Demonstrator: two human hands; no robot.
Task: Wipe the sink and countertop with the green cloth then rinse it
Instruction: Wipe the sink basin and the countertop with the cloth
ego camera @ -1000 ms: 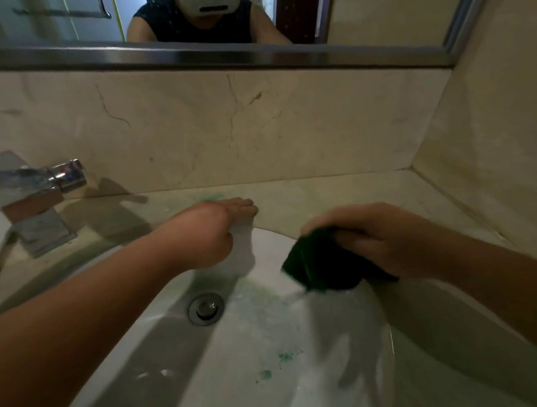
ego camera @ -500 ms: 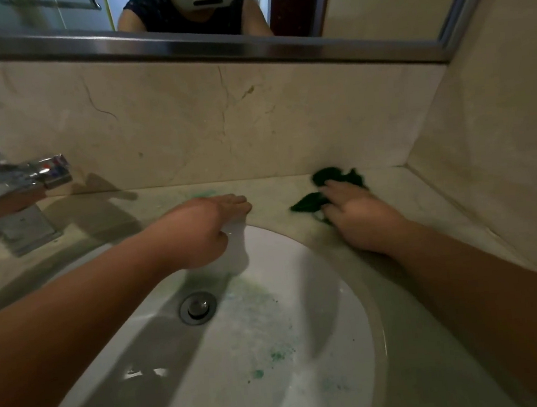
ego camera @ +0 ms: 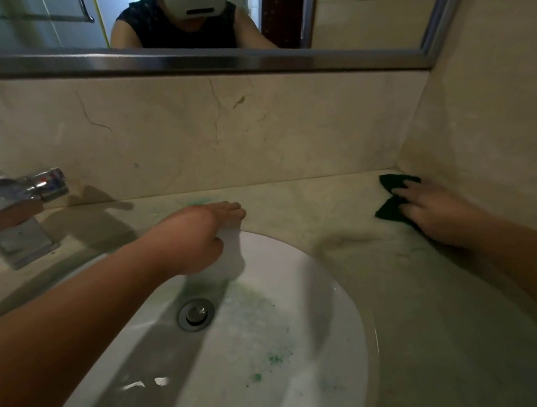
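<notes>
Lying nearest, white sink (ego camera: 302, 298) speckled green around the drain (ego camera: 195, 314). Gripping the basin's back rim, left hand (ego camera: 195, 240), fingers curled. Pressing green cloth (ego camera: 392, 206) flat on the tabletop (ego camera: 434, 302), right hand (ego camera: 435, 216), grip spread, near the corner wall (ego camera: 491, 149). Standing far left, faucet (ego camera: 15, 211).

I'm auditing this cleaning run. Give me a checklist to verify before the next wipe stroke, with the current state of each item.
1. Green cloth flat under right hand: ok.
2. Cloth on the countertop, at the back corner: ok.
3. Left hand braced on the sink rim: ok.
4. Basin free of green specks: not ok.
5. Faucet off: cannot tell.
</notes>
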